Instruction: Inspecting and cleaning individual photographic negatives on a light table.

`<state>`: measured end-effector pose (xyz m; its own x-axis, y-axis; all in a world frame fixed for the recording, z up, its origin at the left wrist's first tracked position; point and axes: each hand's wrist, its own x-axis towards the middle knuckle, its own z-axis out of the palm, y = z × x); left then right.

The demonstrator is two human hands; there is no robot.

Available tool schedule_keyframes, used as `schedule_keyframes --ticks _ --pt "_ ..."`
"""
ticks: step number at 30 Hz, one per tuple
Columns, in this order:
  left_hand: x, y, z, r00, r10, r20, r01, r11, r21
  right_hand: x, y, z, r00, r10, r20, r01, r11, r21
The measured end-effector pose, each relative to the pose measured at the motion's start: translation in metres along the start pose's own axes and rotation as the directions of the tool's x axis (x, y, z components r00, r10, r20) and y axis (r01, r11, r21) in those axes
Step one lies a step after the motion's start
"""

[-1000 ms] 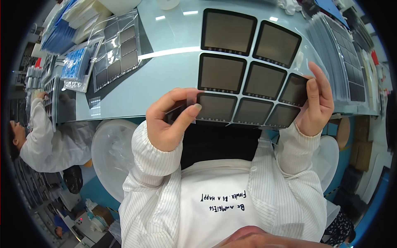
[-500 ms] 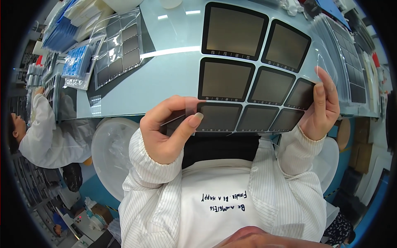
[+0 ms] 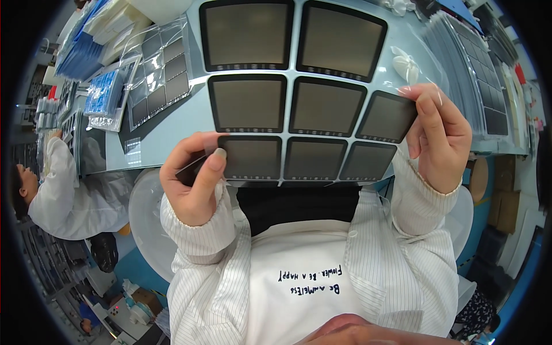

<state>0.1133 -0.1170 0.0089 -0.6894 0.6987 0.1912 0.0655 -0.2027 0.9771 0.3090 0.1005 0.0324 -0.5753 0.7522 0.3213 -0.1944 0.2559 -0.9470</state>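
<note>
A clear sheet (image 3: 328, 106) with several dark grey, black-framed rectangular panels in rows spans the space between my hands, over the table's near edge. My left hand (image 3: 195, 181) pinches its near left edge, thumb on top and the other fingers mostly hidden beneath. At the right edge, my right hand (image 3: 440, 135) grips a corner between thumb and fingers. The far part of the sheet lies up over the table, and its near edge hangs before my body.
Stacked panel sheets (image 3: 483, 75) stand at the right. On the left are a bagged panel sheet (image 3: 164, 75), a blue wrapped pack (image 3: 105, 95) and piled blue-and-cream sheets (image 3: 92, 43). A crumpled white item (image 3: 405, 64) lies beyond my right hand. A co-worker (image 3: 75, 190) sits at left.
The sheet has shifted left and turned slightly, with its panels now facing up more squarely. My left hand has moved left with it; my right hand has moved only a little.
</note>
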Motion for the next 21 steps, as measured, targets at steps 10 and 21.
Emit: schedule_keyframes --ticks 10,21 --pt "0.002 -0.006 -0.026 0.999 0.006 -0.039 -0.008 0.998 -0.064 0.005 -0.004 0.011 0.998 -0.032 0.060 0.033 0.999 -0.016" --pt "0.004 -0.006 -0.033 0.999 0.047 -0.023 -0.049 0.997 -0.065 0.012 -0.002 0.016 0.988 -0.094 0.120 0.094 0.996 0.003"
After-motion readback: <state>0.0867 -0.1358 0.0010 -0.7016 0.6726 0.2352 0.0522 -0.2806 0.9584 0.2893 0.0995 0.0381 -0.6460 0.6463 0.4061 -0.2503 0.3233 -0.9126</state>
